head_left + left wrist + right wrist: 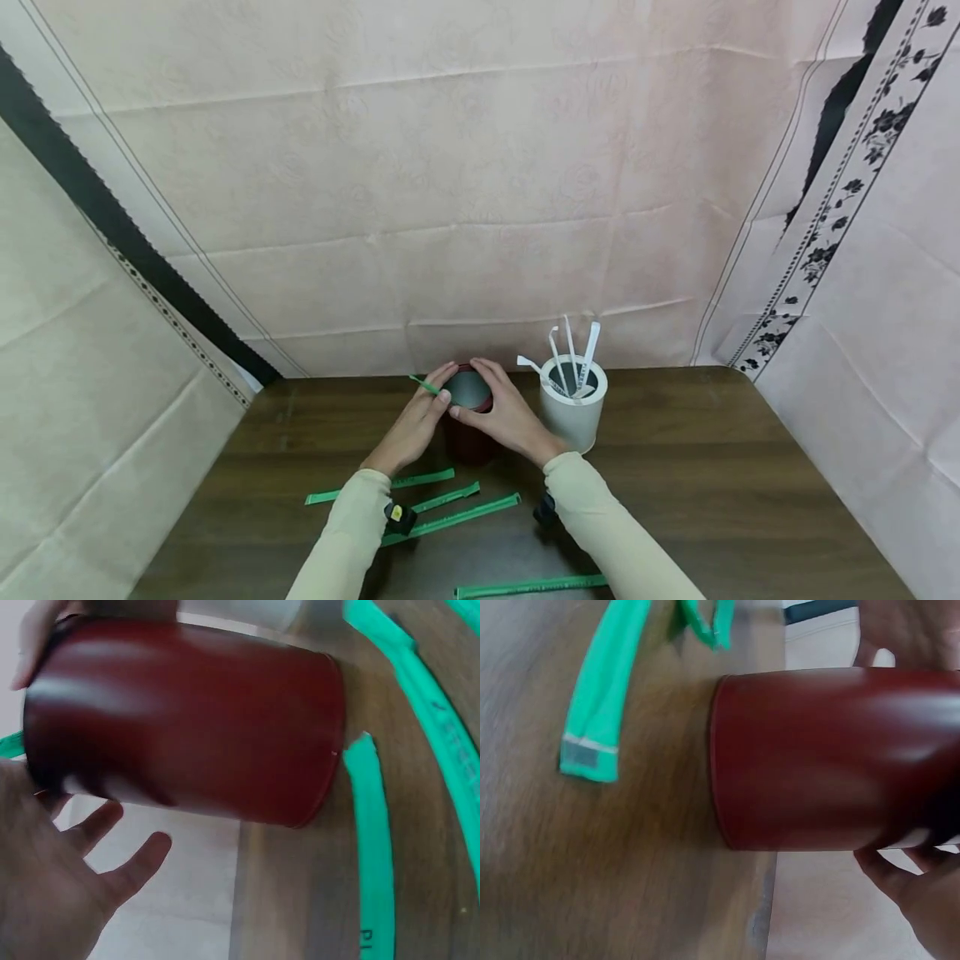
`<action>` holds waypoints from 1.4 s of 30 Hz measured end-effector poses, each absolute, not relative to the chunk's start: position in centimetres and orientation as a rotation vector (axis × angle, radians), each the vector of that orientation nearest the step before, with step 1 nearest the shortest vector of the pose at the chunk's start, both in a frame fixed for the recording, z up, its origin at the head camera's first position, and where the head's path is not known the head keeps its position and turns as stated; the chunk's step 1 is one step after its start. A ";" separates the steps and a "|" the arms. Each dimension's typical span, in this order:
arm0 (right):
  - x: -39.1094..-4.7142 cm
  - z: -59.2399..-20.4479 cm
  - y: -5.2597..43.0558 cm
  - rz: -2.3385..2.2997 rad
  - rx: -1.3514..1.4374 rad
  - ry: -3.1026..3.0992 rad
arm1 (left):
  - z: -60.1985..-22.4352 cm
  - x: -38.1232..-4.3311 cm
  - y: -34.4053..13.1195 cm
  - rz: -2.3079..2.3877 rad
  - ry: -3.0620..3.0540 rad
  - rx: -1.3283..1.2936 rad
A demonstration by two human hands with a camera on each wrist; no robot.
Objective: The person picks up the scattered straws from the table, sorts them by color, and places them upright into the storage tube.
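Observation:
A dark red cylindrical container (471, 437) with a grey inside stands upright on the table between the hands. My left hand (411, 425) is at the left side of its rim, a short green strip (425, 385) pinched between thumb and fingers. In the left wrist view, some fingers (142, 862) of that hand stand away from the container wall. My right hand (513, 417) grips the rim from the right, its thumb reaching across the front close to the left thumb. The strip's inner end is hidden by the left hand.
A white round holder (573, 421) with several white strips (590, 350) stands right of the right hand. Several green printed strips (465, 519) lie on the brown table (712, 500) in front. Pale cloth (450, 167) hangs behind and at both sides.

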State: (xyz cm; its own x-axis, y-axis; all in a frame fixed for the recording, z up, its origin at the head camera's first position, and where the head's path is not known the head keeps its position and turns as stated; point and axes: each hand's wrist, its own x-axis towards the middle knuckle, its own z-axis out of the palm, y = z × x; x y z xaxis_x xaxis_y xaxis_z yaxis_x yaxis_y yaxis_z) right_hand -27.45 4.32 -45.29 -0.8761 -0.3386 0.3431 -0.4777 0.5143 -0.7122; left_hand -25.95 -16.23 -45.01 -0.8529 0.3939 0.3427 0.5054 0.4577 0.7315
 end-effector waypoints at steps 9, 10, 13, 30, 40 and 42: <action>-27.6 -45.5 4.1 1.299 0.672 -2.567 | -43.9 -23.6 -21.0 -1.289 -2.684 -0.643; -27.6 -45.5 4.1 1.304 0.673 -2.561 | -44.1 -23.3 -21.8 -1.229 -2.743 -0.657; -27.7 -45.6 4.1 1.322 0.668 -2.541 | -45.1 -22.7 -24.3 -1.077 -2.905 -0.736; -27.8 -46.1 4.0 1.320 0.668 -2.521 | -48.9 -21.8 -25.2 -0.667 -3.151 -0.773; -27.7 -46.2 4.0 1.353 0.683 -2.500 | -43.1 -22.2 -25.9 -0.907 -2.703 -0.647; -27.7 -46.2 4.0 1.355 0.678 -2.508 | -40.7 -22.5 -25.6 -0.971 -2.559 -0.610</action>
